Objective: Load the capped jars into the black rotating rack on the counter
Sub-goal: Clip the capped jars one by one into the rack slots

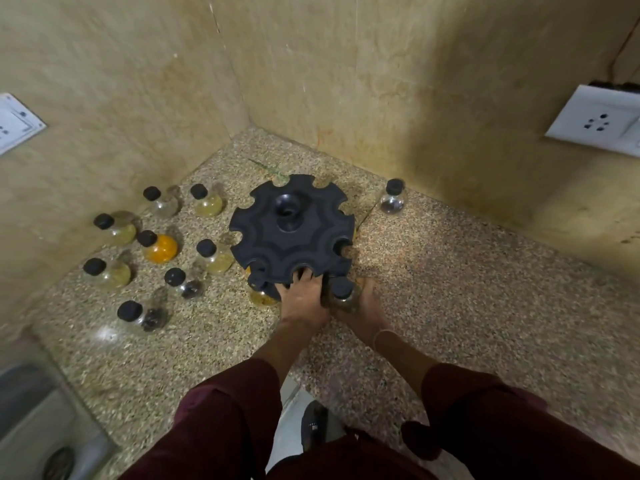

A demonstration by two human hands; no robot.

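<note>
The black rotating rack [292, 226] stands in the counter's corner, its notched top disc facing up. My left hand [300, 299] grips the rack's near edge, fingers curled into a notch. My right hand [363, 303] holds a black-capped jar [343, 292] right beside the rack's near rim. A yellow-filled jar [259, 289] sits low at the rack's near left side. Several capped jars stand loose to the left, among them an orange one [160, 247]. One dark-filled jar [393, 196] stands alone at the right, by the wall.
Two beige walls meet behind the rack. A white socket plate [595, 121] is on the right wall, another plate [15, 123] on the left. The speckled counter [467, 289] stretches right. A steel sink [34, 427] lies at the lower left.
</note>
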